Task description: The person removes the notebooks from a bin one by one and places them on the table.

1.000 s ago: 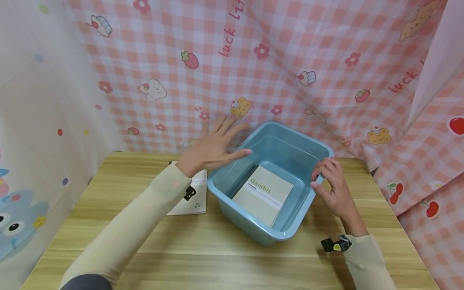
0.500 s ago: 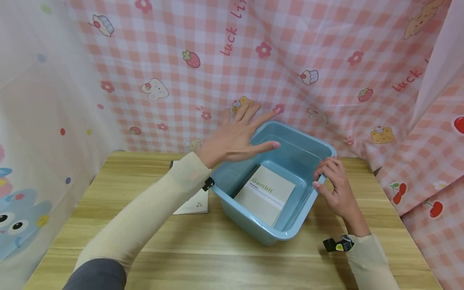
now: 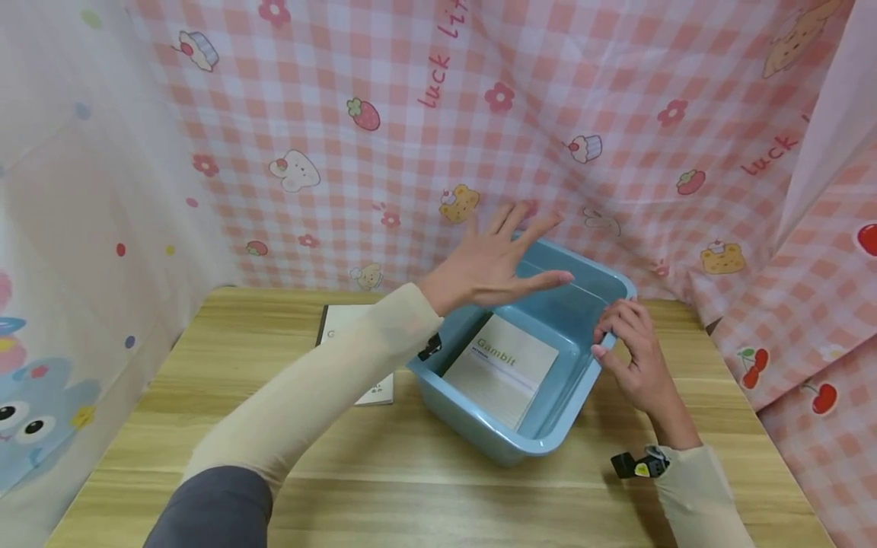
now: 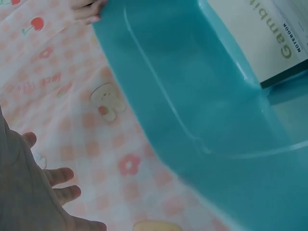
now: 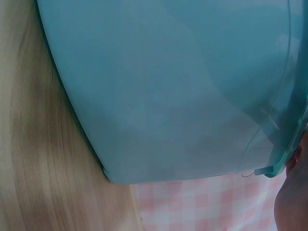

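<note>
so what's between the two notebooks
In the head view, a strip of table and the wall of the blue basin; the left sleeve hides part.

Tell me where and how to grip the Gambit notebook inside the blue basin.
Probably its right edge, coming straight down with the free left hand. The Gambit notebook lies cover up inside the blue basin, whose walls would block a sideways approach, while bare floor along that edge should leave fingertip room. Pinch the full thickness so the pages don't fan.

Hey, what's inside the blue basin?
A Gambit notebook lies in the basin, cover up. Whatever is under it is hidden, and in the head view the left hand and sleeve cover part of the basin.
</note>
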